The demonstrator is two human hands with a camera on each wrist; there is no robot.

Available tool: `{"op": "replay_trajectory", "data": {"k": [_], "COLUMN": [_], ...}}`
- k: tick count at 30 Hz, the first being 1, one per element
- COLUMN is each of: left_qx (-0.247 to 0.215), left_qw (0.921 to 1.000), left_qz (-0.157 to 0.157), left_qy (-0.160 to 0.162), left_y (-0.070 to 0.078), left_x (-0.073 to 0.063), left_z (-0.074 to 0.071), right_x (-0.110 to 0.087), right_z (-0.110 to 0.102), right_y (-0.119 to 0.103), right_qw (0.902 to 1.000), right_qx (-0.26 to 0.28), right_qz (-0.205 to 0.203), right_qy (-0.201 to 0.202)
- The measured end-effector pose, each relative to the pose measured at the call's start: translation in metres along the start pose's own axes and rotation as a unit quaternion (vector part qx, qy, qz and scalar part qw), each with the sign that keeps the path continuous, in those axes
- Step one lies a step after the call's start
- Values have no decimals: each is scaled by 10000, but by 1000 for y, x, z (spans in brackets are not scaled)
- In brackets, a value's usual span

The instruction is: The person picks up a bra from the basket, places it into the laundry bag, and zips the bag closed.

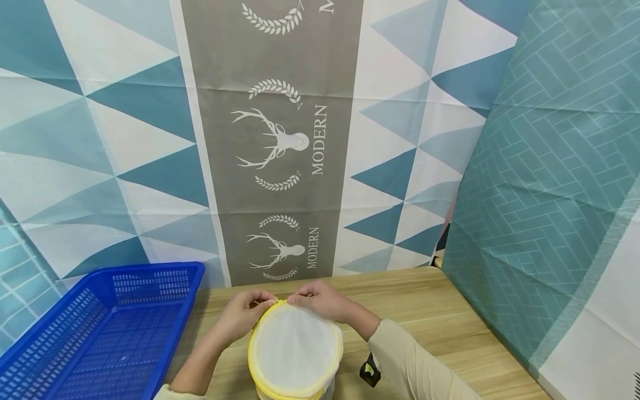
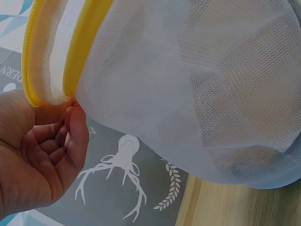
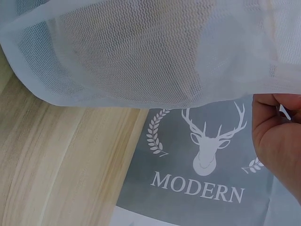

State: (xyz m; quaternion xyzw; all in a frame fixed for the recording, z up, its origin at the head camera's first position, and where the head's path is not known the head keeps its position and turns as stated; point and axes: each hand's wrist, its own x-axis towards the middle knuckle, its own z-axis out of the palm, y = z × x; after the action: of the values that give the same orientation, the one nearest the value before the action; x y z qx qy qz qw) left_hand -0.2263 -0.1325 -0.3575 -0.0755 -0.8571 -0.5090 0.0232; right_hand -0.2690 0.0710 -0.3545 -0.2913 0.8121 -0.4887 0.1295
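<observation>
A white mesh laundry bag (image 1: 295, 350) with a round top and yellow zipper trim stands over the table in front of me. My left hand (image 1: 243, 314) pinches the yellow edge at the far side of its top. Close beside it, my right hand (image 1: 322, 300) pinches the same far edge with thumb and fingers. The left wrist view shows the yellow zipper band (image 2: 82, 47) above the left hand (image 2: 42, 160), with the mesh side bulging out to the right. From the right wrist, the right hand (image 3: 280, 134) appears at the bag's edge, its fingertips partly hidden by mesh.
A blue plastic basket (image 1: 187, 311) with perforated walls stands at the left. The wooden table (image 1: 425, 311) meets a patterned wall covering (image 1: 340, 183) at the back. A small black object (image 1: 370, 371) with a green mark shows beside the right sleeve.
</observation>
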Motion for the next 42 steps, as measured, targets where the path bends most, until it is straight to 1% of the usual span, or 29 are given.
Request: {"op": "replay_trajectory", "data": {"k": [6, 10, 15, 19, 22, 24, 28, 38, 42], "left_qx": [108, 121, 54, -23, -37, -21, -25, -99, -208], "left_qw": [9999, 9998, 9992, 9977, 9970, 9969, 9968, 9977, 9975], "left_qz": [13, 125, 339, 521, 594, 625, 634, 461, 403], "left_qy": [69, 35, -219, -430, -488, -486, -482, -487, -538], "left_y": [-1, -1, -2, -4, -5, -5, -4, -4, -5], "left_x": [2, 5, 7, 9, 9, 9, 8, 4, 4], "left_z": [1, 1, -1, -2, -2, -3, -4, -7, -8], "right_x": [-1, -2, -3, -4, -4, -4, -4, -4, -3], "right_z": [2, 3, 3, 4, 4, 3, 2, 0, -2], "right_y": [1, 0, 0, -2, -2, -1, 2, 4, 7], "right_qw": [10000, 10000, 9999, 9995, 9992, 9993, 9992, 9986, 9983], "right_qx": [43, 70, 100, 242, 325, 331, 365, 501, 558], "right_qz": [13, 1, -56, -97, -67, -40, 1, 76, 148], "right_qy": [65, 62, 8, -155, -220, -195, -160, -131, -41]}}
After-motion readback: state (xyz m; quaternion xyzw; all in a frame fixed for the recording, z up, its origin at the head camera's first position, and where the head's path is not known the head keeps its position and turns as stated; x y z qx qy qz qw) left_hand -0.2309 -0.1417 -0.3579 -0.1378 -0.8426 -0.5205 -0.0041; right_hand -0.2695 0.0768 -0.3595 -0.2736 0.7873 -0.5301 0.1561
